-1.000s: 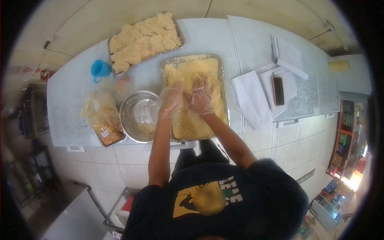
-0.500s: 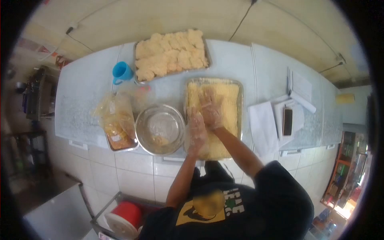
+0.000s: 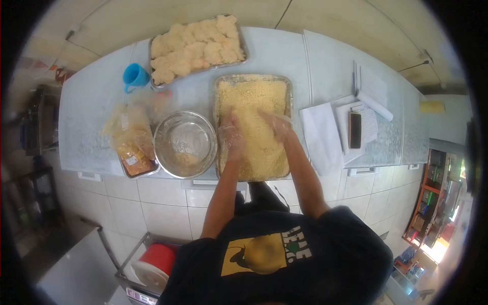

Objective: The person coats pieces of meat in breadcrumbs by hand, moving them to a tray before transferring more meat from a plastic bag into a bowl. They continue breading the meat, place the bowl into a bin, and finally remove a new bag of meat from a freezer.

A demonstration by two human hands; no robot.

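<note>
A metal tray (image 3: pixel 291 101) full of pale yellow breadcrumbs (image 3: pixel 254 94) lies before me on the counter. My left hand (image 3: pixel 232 136), in a thin clear plastic glove, rests in the crumbs at the tray's left side, fingers pointing away from me. Across from it, my gloved right hand (image 3: pixel 278 125) touches the crumbs near the right side, its fingers stretched inward. Both hands are open and somewhat blurred, with crumbs between them. Just left of the tray stands a steel bowl (image 3: pixel 161 152) with some whitish residue inside.
Behind sits another tray (image 3: pixel 243 40) of breaded pieces (image 3: pixel 198 48). A blue mug (image 3: pixel 135 76) stands left of it. Plastic bags (image 3: pixel 129 129) lie over a small tray (image 3: pixel 140 174) at left. Papers (image 3: pixel 323 134) and a phone (image 3: pixel 355 130) lie on the right.
My hands have moved apart. The left has shifted to the tray's left side and the right towards its right side. The view has also shifted, so the counter sits higher and further left.
</note>
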